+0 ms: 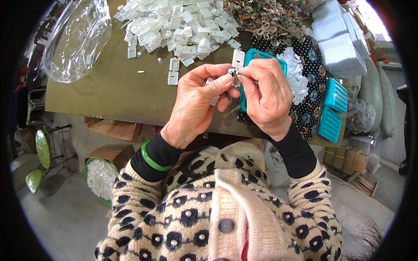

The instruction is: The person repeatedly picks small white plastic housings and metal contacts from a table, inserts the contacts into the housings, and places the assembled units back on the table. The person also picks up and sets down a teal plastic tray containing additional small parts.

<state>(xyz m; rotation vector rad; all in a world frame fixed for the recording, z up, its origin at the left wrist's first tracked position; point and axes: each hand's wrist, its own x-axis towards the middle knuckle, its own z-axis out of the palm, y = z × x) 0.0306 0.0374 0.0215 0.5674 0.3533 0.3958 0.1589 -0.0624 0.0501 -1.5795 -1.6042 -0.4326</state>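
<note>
Above the near edge of the table, both hands meet at a small white hinged plastic box (238, 58), its lid standing up. My left hand (198, 95) pinches the lower part between thumb and fingers. Behind its fingers, another white piece (214, 100) partly shows. My right hand (267, 89) is closed at the box's other side, thumb and fingertips pressed to it. Between the fingertips is a small shiny metallic part (234, 77), too small to name. A teal tray (251, 55) lies under and behind my right hand.
A heap of white boxes (183, 26) covers the table's far middle. Beside it are tangled small pieces (274, 19), white paper pieces (294, 74) and stacked white sheets (339, 39). Teal trays (331, 124) sit at the right edge, a clear plastic bag (78, 41) far left.
</note>
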